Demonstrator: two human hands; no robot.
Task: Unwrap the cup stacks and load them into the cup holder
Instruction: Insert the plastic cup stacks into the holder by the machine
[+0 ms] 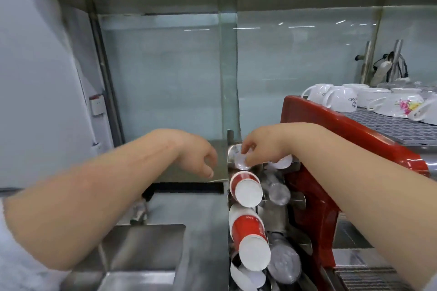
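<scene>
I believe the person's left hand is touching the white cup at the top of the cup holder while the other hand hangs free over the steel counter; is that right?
Not quite: the hands are swapped. In the head view the right hand is touching the white cup at the top of the cup holder, while the left hand hangs free over the steel counter.

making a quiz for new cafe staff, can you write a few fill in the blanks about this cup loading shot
1. The right hand touches the ____ slot of the cup holder.
2. The paper cups are white and ____.
3. The mugs stand upside down on the red ____.

Missing words: top; red; machine
</scene>
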